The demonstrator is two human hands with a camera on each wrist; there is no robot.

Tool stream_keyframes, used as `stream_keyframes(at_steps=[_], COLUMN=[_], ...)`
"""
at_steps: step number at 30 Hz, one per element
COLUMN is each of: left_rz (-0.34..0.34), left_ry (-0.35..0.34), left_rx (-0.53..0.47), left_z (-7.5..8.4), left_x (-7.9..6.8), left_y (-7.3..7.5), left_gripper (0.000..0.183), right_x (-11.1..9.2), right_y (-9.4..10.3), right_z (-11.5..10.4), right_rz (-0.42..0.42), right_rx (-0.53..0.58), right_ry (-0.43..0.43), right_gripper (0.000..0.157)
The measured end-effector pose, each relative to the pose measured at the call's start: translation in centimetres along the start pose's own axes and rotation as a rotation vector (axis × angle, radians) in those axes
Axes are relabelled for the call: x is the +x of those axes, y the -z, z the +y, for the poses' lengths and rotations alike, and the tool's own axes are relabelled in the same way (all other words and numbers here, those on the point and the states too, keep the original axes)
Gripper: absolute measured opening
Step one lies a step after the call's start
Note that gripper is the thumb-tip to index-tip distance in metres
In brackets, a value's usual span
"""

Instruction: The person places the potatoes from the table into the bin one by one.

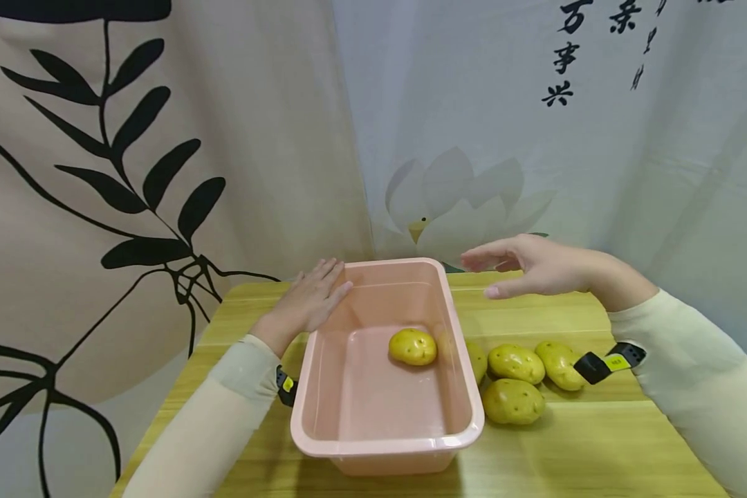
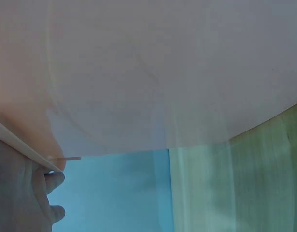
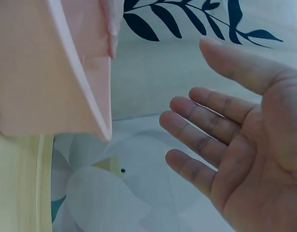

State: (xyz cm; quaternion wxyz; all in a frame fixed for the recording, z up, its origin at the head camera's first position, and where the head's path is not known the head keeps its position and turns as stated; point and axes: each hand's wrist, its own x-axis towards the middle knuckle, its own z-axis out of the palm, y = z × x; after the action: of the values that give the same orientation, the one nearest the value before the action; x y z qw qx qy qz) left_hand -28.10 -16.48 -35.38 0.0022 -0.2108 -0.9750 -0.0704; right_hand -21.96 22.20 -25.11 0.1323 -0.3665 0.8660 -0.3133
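Note:
A pink plastic basin (image 1: 386, 408) stands on the table with one yellow potato (image 1: 413, 346) on its floor. My left hand (image 1: 305, 301) rests on the basin's far left rim, fingers fairly straight and thumb lying over the edge. In the left wrist view the basin's outer wall (image 2: 138, 72) fills most of the picture, and part of the left hand (image 2: 18, 193) shows at the rim. Beyond the basin's right side my right hand (image 1: 529, 270) hangs in the air, palm facing the basin. Its spread fingers hold nothing in the right wrist view.
Several potatoes (image 1: 514, 401) lie grouped on the wooden table (image 1: 616, 443), close along the basin's right side. A potato at the basin's wall is partly hidden by it. Behind the table hangs a curtain (image 1: 286, 138) printed with leaves, a lotus and characters.

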Motion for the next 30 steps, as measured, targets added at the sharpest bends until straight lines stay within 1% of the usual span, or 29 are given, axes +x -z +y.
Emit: stream_keyframes(at_steps=[5, 9, 13, 22, 30], left_rz=[0.005, 0.003, 0.006, 0.008, 0.014], left_ry=[0.008, 0.003, 0.006, 0.007, 0.002], left_rx=[-0.008, -0.013, 0.002, -0.014, 0.004], left_z=[0.0, -0.1, -0.1, -0.1, -0.1], left_x=[-0.1, 0.0, 0.0, 0.0, 0.0], left_y=[-0.2, -0.2, -0.2, -0.2, -0.1], left_gripper=[0.072, 0.074, 0.075, 0.073, 0.073], right_x=[-2.0, -3.6, -5.2, -8.6, -10.8], right_y=[0.0, 0.0, 0.1, -0.4, -1.4], right_z=[1.4, 2.6, 3.5, 5.4, 7.2], right_rz=[0.058, 0.096, 0.145, 0.266, 0.338], right_rx=[0.023, 0.006, 0.003, -0.015, 0.051], right_ry=[-0.015, 0.002, -0.004, -0.095, -0.158], right_gripper=[0.053, 0.05, 0.048, 0.053, 0.052])
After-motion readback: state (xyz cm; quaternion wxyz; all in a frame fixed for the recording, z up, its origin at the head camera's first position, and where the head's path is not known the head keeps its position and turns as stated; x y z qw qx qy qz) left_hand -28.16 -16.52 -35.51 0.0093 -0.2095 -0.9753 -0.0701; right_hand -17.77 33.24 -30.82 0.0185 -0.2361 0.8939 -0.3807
